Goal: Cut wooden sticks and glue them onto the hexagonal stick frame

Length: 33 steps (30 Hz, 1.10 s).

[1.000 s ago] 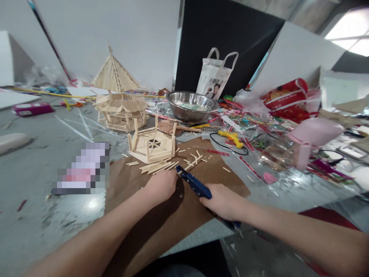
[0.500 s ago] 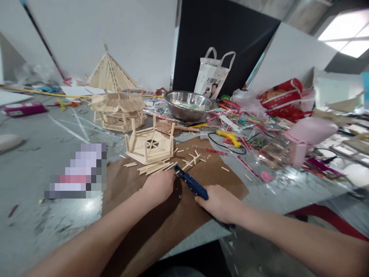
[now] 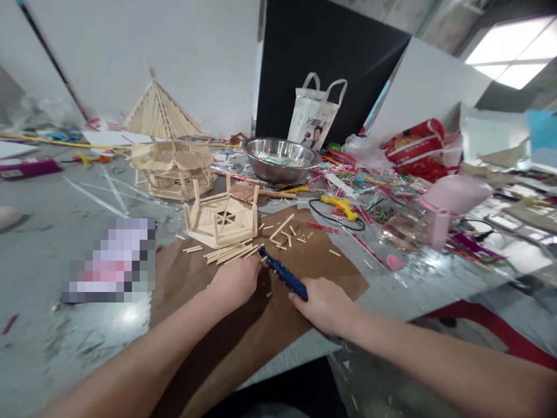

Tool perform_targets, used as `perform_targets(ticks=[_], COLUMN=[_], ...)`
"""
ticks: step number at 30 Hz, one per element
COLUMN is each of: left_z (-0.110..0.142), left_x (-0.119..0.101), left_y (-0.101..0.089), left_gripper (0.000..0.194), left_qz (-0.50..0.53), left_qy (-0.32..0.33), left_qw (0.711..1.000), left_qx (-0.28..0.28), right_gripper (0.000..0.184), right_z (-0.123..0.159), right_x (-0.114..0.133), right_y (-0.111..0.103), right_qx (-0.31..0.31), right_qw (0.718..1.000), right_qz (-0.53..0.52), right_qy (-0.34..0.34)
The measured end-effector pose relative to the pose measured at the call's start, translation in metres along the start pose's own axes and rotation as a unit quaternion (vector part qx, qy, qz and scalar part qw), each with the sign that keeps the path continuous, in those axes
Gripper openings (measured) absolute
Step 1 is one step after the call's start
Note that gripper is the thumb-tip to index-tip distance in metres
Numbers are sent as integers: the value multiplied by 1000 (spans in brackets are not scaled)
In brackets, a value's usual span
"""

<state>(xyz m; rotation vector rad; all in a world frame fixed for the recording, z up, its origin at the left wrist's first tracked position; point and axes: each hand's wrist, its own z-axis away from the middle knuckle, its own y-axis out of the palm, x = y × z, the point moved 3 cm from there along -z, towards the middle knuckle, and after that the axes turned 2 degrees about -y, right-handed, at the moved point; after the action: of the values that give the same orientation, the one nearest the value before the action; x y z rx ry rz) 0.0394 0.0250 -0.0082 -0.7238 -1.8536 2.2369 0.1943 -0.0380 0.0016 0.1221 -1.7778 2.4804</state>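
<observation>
My left hand [image 3: 237, 281] is closed with its fingertips pinched beside the cutter jaws, on a thin wooden stick whose short end barely shows there. My right hand [image 3: 326, 305] wraps round the handles of blue cutters [image 3: 285, 277]. Their jaws point away and to the left, close to the left fingertips; the lower handle is hidden. Behind the left hand lies a row of wooden sticks [image 3: 228, 253] on brown paper [image 3: 339, 278]. Just beyond stands a hexagonal stick frame [image 3: 221, 226] with short upright posts. Loose cut pieces and a longer stick [image 3: 282, 227] lie past the jaws.
A stick-built pavilion [image 3: 169, 157] stands at the back left, near a steel bowl [image 3: 281, 162]. A phone [image 3: 113, 258] lies left of the paper. On the right are a yellow glue gun [image 3: 342, 207], a pink-lidded bottle [image 3: 435, 215] and scattered plastic scraps.
The view has turned right, so everything sits further left. The longer stick beside the jaws has shifted away from them, and the cutters' lower handle has dropped out of sight behind my right hand.
</observation>
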Motion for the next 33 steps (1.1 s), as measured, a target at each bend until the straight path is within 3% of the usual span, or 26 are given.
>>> perform_targets(ticks=[7, 11, 13, 17, 21, 23, 25, 28, 30, 33], left_z=[1, 0, 0, -2, -1, -1, -1, -1, -1, -1], left_x=[1, 5, 8, 13, 16, 16, 16, 15, 13, 12], left_y=[0, -2, -3, -5, -8, -10, -11, -12, -12, -9], left_gripper=[26, 24, 24, 29, 32, 30, 29, 30, 31, 34], left_qz=[18, 35, 33, 10, -21, -26, -27, -28, -29, -31], left_qy=[10, 18, 15, -15, -44, -52, -59, -63, -46, -23], left_qw=[1000, 999, 999, 1000, 998, 997, 997, 997, 997, 998], left_qx=[4, -5, -10, -15, -37, -42, -44, -47, -50, -51], right_gripper=[38, 35, 35, 37, 34, 34, 39, 51, 60, 70], right_z=[0, 0, 0, 2, 8, 9, 5, -10, -23, -46], right_x=[-1, -2, -5, -15, -25, -29, -37, -54, -66, -79], right_y=[-3, -8, -9, -7, -15, -23, -34, -51, -59, -62], right_qx=[8, 16, 54, 195, 230, 209, 145, -10, -87, -119], right_qw=[1000, 996, 987, 918, 858, 867, 917, 988, 991, 981], right_qz=[-24, -87, -152, -343, -455, -450, -371, -148, -22, 55], right_qy=[-2, -18, -25, 29, 57, 44, 21, 43, 96, 141])
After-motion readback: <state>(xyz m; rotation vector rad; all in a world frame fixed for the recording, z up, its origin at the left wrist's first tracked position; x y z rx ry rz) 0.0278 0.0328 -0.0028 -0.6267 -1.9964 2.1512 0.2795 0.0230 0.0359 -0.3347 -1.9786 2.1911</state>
